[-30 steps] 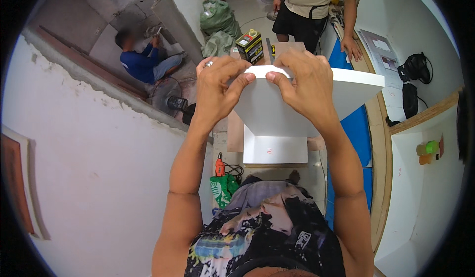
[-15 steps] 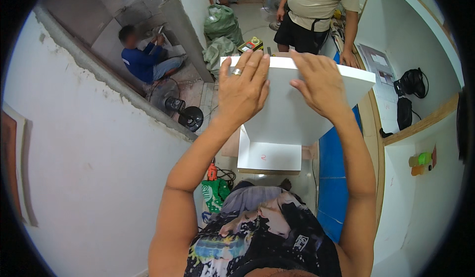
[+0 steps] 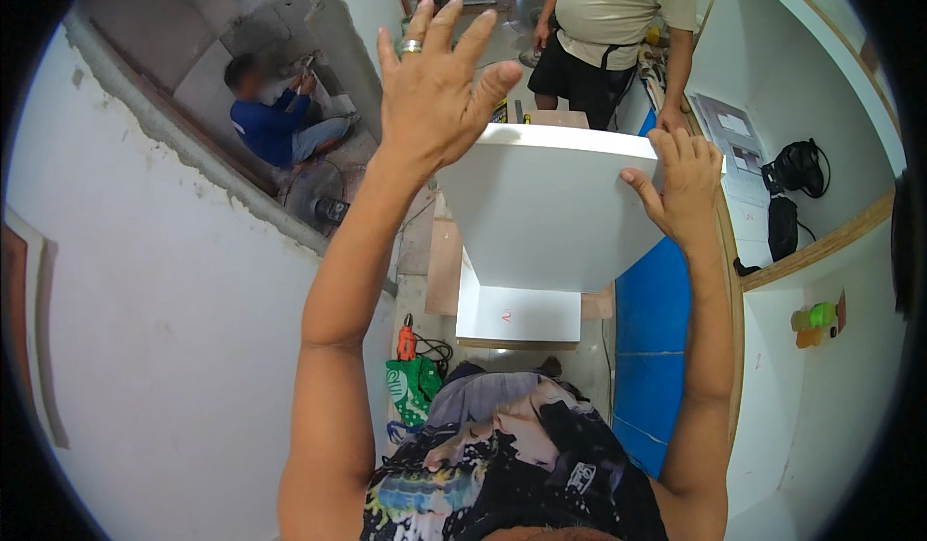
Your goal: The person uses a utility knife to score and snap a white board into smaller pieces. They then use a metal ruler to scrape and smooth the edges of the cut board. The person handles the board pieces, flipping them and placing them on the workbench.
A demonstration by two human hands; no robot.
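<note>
A tall white board [image 3: 550,213] stands upright in front of me. It is joined to a lower white piece [image 3: 526,317] that bears a red handwritten mark. My right hand [image 3: 684,188] holds the board near its upper right corner, with the thumb on the near face and the fingers over the top edge. Raised above the upper left corner is my left hand [image 3: 435,101], its fingers spread and holding nothing. A ring sits on one of its fingers. Whether the heel of that hand touches the board I cannot tell.
A standing person [image 3: 618,19] is beyond the board; another person [image 3: 275,121] sits at far left near a fan [image 3: 330,211]. An orange tool [image 3: 406,341] and a green bag [image 3: 410,391] lie near my legs. Blue panels [image 3: 647,348] and white cabinets [image 3: 772,386] line the right.
My left hand has come off the board's top edge, rising leftward with fingers spreading. My right hand has slid right along the edge to the corner and curled over it.
</note>
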